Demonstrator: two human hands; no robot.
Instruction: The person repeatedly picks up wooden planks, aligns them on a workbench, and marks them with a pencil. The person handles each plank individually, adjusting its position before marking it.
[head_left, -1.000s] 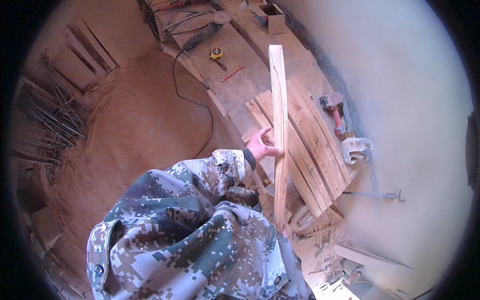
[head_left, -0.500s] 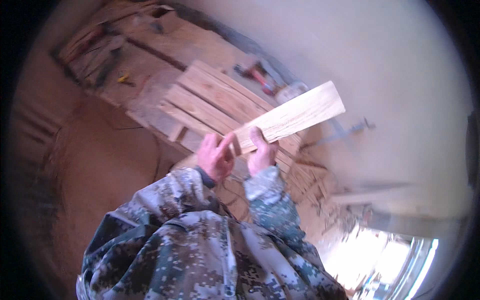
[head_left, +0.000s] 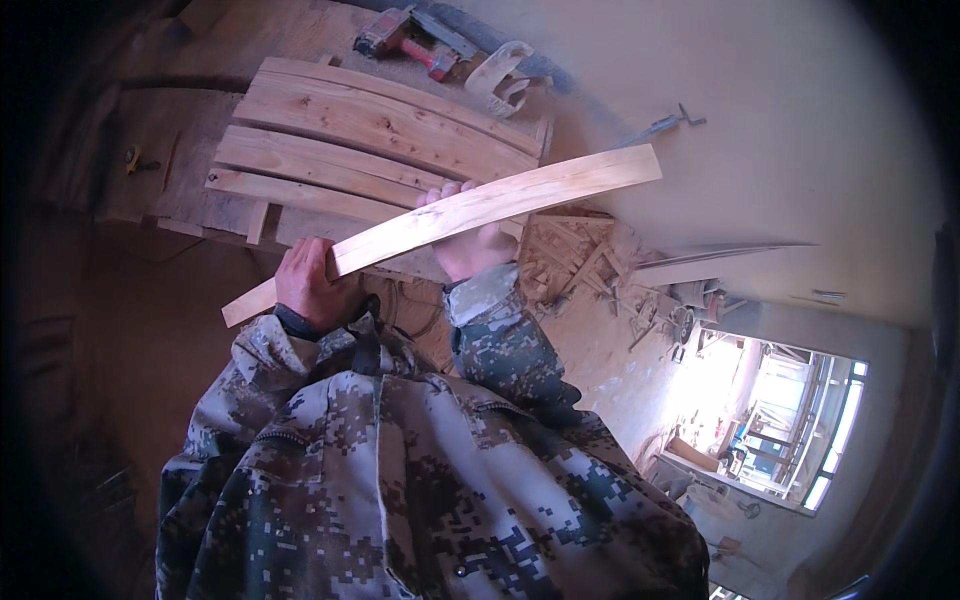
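A long, narrow pale wooden board (head_left: pixel 530 192) is held up across my body, slanting from lower left to upper right. My left hand (head_left: pixel 312 285) is closed around it near its left end, with a short length of board sticking out past the fist. Further along, my right hand (head_left: pixel 478 252) supports the board from beneath, its fingertips curling over the far edge. Beyond the board, several wooden planks (head_left: pixel 370 132) lie side by side on the workbench (head_left: pixel 205 120), with crosspieces showing at their edges.
On the bench's far side lie a red and black power tool (head_left: pixel 410 46) and a whitish curved piece (head_left: pixel 500 78). A small yellow tool (head_left: pixel 138 160) is at left. A bar clamp (head_left: pixel 662 127) stands by the wall. Wood offcuts (head_left: pixel 580 258) pile up beyond my right hand, near a bright window (head_left: pixel 790 415).
My left hand, with fingers loosely raised before, now grips the board. More board extends to the left, and my right hand has gone beneath it. The view has shifted.
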